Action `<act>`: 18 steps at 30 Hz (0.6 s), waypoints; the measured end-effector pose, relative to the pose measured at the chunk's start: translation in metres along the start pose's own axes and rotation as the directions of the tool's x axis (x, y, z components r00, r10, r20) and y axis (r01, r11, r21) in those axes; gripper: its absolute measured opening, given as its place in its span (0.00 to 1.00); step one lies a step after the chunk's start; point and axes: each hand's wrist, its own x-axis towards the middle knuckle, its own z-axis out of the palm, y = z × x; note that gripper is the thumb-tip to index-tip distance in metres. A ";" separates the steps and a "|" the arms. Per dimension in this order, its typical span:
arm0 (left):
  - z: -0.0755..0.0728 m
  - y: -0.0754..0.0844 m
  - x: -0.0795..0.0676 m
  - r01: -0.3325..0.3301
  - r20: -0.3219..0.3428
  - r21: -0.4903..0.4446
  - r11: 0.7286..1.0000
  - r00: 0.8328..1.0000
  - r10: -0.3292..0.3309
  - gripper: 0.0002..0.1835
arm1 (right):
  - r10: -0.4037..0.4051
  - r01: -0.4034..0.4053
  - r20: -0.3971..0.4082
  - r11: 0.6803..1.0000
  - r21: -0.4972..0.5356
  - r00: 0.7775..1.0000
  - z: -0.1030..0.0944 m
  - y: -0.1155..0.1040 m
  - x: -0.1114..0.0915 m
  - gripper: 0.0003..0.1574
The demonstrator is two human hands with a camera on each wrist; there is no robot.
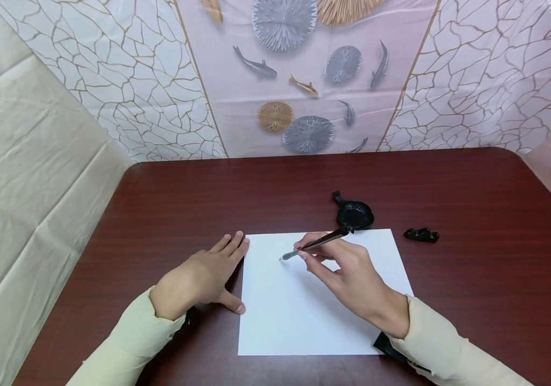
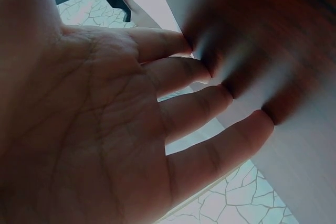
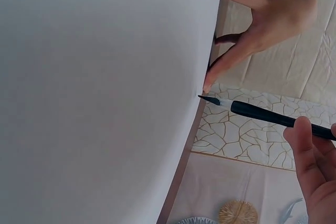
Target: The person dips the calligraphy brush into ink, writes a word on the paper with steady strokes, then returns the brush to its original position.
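"Two roles here, then?"

"Yes. The right grip (image 1: 357,279) pinches the brush (image 1: 325,239) by its handle, tip down at the upper left of the paper (image 1: 275,321); whether it touches, I can't tell."

"And the left grip (image 1: 195,279)?"

"Spread, holding nothing. Its thumb and a fingertip meet the paper's left edge, probably to stop any sliding."

"Why's the dish (image 1: 355,214) up there?"

"It's at the top edge, likely for an easy reach. The black piece (image 1: 421,235), perhaps a stand, sits farther right, off the paper."

"Room to move?"

"Some at the paper's lower left, more rightward on the counter (image 1: 487,300). Leftward, the thumb crowds it."
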 end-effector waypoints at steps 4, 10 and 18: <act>0.000 0.000 -0.001 0.000 -0.002 -0.007 1.000 1.000 0.000 0.72 | -0.006 0.006 0.009 1.000 -0.014 1.000 0.002 0.000 -0.001 0.24; 0.000 0.001 -0.003 -0.009 -0.024 -0.025 1.000 1.000 0.008 0.72 | 0.008 -0.007 0.053 1.000 -0.023 0.999 0.004 -0.003 -0.005 0.22; -0.002 0.002 -0.002 0.003 -0.018 -0.015 1.000 1.000 -0.003 0.71 | -0.054 0.052 0.121 0.998 0.021 0.991 0.006 -0.013 -0.009 0.21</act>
